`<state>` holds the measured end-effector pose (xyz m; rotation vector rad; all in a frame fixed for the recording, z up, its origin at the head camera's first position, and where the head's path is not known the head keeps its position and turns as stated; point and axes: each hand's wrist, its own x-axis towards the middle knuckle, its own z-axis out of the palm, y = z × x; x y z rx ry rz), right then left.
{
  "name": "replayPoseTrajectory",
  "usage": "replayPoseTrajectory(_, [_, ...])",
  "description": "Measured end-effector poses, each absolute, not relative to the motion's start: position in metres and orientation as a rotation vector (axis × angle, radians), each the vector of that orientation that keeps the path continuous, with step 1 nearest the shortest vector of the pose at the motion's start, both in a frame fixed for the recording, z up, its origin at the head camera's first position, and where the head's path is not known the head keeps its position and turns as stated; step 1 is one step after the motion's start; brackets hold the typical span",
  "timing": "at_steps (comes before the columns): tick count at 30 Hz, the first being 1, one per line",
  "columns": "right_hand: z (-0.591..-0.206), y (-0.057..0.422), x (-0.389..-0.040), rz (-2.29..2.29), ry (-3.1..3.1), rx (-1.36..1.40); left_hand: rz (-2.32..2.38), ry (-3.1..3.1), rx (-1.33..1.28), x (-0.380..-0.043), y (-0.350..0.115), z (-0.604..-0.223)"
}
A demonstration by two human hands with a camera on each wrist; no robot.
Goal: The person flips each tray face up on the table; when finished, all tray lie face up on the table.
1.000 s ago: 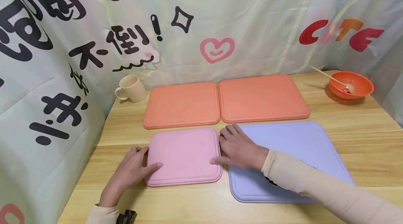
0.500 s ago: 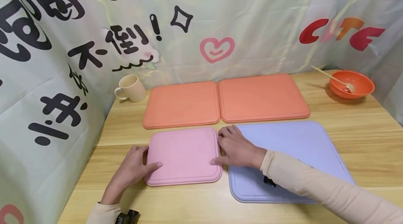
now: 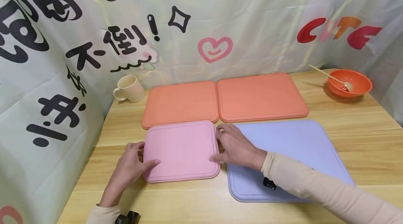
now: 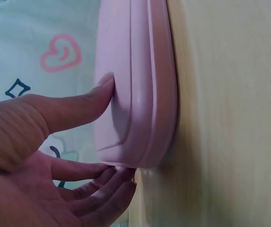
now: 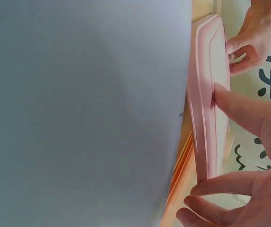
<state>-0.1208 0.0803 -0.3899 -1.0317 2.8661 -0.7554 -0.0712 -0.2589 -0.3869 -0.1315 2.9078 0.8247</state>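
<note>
A pink rectangular board [image 3: 182, 148] with rounded corners and a raised rim is gripped at its two short sides. My left hand [image 3: 128, 164] has its thumb on the top face and its fingers at the left edge. On the opposite side my right hand [image 3: 237, 146] holds the right edge, thumb on top, arm crossing over a larger lavender board [image 3: 283, 147]. The pink board's far edge overlaps the near edge of the left orange board [image 3: 181, 103] in the head view. In the left wrist view the pink board [image 4: 142, 94] shows a thick, stepped side.
A second orange board [image 3: 261, 96] lies beside the first at the back of the wooden table [image 3: 189, 203]. A beige mug [image 3: 133, 89] stands back left; an orange bowl [image 3: 359, 89] with a spoon [image 3: 330, 77] sits back right. A printed curtain [image 3: 252, 17] hangs behind.
The pink board has shifted away from me, its far edge now reaching the left orange board. Both hands have kept their grip, moving slightly with it. The other boards, mug and bowl stayed put.
</note>
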Motion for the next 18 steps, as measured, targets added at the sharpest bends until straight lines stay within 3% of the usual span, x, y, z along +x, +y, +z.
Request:
replayPoseTrajectory(8, [-0.38, 0.081, -0.119, -0.739, 2.942, -0.929, 0.983, 2.896, -0.241, -0.069, -0.255, -0.381])
replayPoseTrajectory(18, [-0.378, 0.083, -0.12, -1.142, 2.853, -0.824, 1.175, 2.869, -0.296, -0.065, -0.256, -0.372])
